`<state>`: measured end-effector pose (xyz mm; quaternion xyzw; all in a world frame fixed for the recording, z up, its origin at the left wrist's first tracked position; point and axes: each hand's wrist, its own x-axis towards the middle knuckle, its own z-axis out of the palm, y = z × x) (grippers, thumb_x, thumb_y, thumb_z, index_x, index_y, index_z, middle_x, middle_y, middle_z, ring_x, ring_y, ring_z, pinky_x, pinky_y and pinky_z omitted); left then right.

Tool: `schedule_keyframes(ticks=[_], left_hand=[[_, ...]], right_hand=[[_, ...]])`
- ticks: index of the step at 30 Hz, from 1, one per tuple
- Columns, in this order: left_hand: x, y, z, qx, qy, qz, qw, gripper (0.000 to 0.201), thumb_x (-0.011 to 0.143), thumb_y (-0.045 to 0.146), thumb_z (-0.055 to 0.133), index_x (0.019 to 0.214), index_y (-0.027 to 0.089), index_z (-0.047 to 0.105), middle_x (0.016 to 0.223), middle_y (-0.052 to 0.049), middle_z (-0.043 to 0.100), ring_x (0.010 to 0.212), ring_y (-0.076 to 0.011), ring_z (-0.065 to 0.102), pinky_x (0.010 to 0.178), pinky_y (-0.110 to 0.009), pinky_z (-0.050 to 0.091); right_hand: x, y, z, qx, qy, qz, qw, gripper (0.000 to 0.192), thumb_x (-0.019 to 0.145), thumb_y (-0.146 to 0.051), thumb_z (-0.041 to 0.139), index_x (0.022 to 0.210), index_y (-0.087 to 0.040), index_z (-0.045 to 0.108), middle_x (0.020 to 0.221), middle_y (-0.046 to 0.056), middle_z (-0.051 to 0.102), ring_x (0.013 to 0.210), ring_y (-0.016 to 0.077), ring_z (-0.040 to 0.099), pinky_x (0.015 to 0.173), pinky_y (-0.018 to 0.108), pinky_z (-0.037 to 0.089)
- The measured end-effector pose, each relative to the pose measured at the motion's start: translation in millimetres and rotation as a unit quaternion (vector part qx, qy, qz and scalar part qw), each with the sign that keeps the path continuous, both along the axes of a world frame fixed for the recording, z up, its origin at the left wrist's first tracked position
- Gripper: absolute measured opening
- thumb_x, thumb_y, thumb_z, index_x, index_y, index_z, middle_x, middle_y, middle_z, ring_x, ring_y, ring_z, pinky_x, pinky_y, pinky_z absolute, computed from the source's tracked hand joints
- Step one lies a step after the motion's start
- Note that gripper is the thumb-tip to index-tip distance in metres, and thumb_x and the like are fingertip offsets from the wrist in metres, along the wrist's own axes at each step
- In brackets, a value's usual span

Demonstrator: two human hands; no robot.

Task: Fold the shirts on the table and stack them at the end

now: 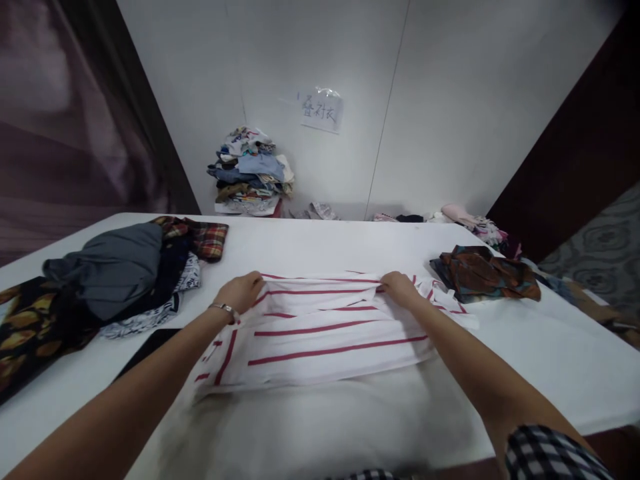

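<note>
Left hand (241, 291), right hand (400, 288) both pinch far edge of striped shirt (320, 330) on table (540, 347).

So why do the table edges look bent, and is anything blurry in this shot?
Head view: the wide lens bows the white table and stretches both forearms; the left hand and right hand on the striped shirt are fairly sharp; the near cloth and left curtain are soft; lighting is even, no glare.

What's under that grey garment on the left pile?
Under the grey garment lie a dark garment, a black-and-white printed cloth and a plaid shirt poking out behind. How far each runs beneath, and anything else below, is covered.
</note>
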<state>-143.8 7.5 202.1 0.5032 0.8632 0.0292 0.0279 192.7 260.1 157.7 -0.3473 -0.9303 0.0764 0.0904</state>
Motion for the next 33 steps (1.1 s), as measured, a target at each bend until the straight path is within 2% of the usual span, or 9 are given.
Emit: schedule_keyframes(ticks=[4,9,14,16,19,23,28,30,33], left_hand=[[-18,20,27.7,0.051,0.061,0.041,0.996,0.04,0.091,0.044,0.029,0.103,0.022,0.06,0.093,-0.009,0.071,0.084,-0.0244,0.066,0.065,-0.03,0.041],[-48,81,56.0,0.132,0.091,0.06,0.985,0.039,0.089,0.043,0.033,0.102,0.021,0.063,0.098,-0.013,0.071,0.091,-0.0296,0.065,0.071,-0.034,0.043],[-59,133,50.3,0.219,0.026,0.062,0.973,0.04,0.087,0.034,0.043,0.121,0.018,0.056,0.121,-0.011,0.064,0.109,-0.0272,0.057,0.087,-0.035,0.042],[-47,131,35.2,0.203,0.01,0.013,0.979,0.038,0.087,0.038,0.044,0.114,0.017,0.06,0.117,-0.01,0.065,0.106,-0.0251,0.058,0.087,-0.033,0.042],[-16,99,5.9,0.125,-0.029,-0.102,0.986,0.041,0.087,0.051,0.041,0.09,0.018,0.067,0.095,-0.007,0.069,0.088,-0.022,0.061,0.079,-0.032,0.044],[15,42,-26.7,0.063,-0.031,-0.2,0.977,0.048,0.078,0.059,0.054,0.103,0.02,0.065,0.105,-0.008,0.067,0.096,-0.0244,0.06,0.085,-0.036,0.044],[25,13,-40.7,0.0,-0.027,-0.177,0.984,0.031,0.077,0.039,0.061,0.1,0.019,0.066,0.111,-0.01,0.065,0.102,-0.0276,0.058,0.088,-0.041,0.044],[24,14,-38.4,-0.018,-0.031,-0.156,0.987,0.018,0.081,0.03,0.054,0.087,0.019,0.066,0.102,-0.008,0.067,0.096,-0.0255,0.06,0.083,-0.038,0.045],[11,25,-23.7,-0.037,-0.047,-0.102,0.993,0.022,0.084,0.026,0.045,0.079,0.02,0.065,0.091,-0.007,0.069,0.085,-0.0232,0.063,0.073,-0.034,0.046]], right_hand=[[-9,18,19.7,-0.007,0.008,-0.019,1.0,0.027,0.089,-0.024,0.047,0.097,-0.023,0.073,0.102,0.004,0.072,0.095,0.0191,0.063,0.084,0.025,0.043],[-34,50,39.2,-0.001,0.039,-0.089,0.995,0.032,0.093,-0.028,0.041,0.107,-0.023,0.068,0.108,0.005,0.07,0.099,0.0192,0.063,0.081,0.024,0.043],[-60,76,26.9,-0.018,0.024,-0.143,0.989,0.034,0.092,-0.03,0.042,0.108,-0.016,0.068,0.109,0.012,0.069,0.101,0.0254,0.062,0.083,0.03,0.043],[-61,78,17.7,-0.032,0.015,-0.137,0.99,0.036,0.089,-0.031,0.047,0.117,-0.016,0.064,0.117,0.012,0.066,0.107,0.0257,0.06,0.088,0.031,0.042],[-54,74,9.4,-0.045,0.017,-0.113,0.992,0.042,0.09,-0.034,0.048,0.129,-0.02,0.056,0.131,0.007,0.058,0.119,0.0218,0.053,0.098,0.028,0.038],[-56,74,11.1,-0.065,0.018,-0.106,0.992,0.048,0.093,-0.043,0.041,0.13,-0.018,0.056,0.133,0.008,0.057,0.123,0.0215,0.051,0.101,0.028,0.036],[-95,81,10.8,-0.098,0.0,-0.108,0.989,0.059,0.085,-0.052,0.053,0.132,-0.017,0.054,0.132,0.011,0.058,0.118,0.0258,0.055,0.095,0.031,0.041],[-112,82,7.0,-0.104,-0.006,-0.103,0.989,0.051,0.078,-0.042,0.064,0.123,-0.018,0.062,0.122,0.011,0.064,0.11,0.0259,0.059,0.091,0.031,0.043],[-130,82,3.4,-0.095,0.01,-0.104,0.99,0.025,0.079,-0.026,0.06,0.1,-0.018,0.072,0.107,0.011,0.07,0.103,0.0246,0.062,0.087,0.029,0.043]])
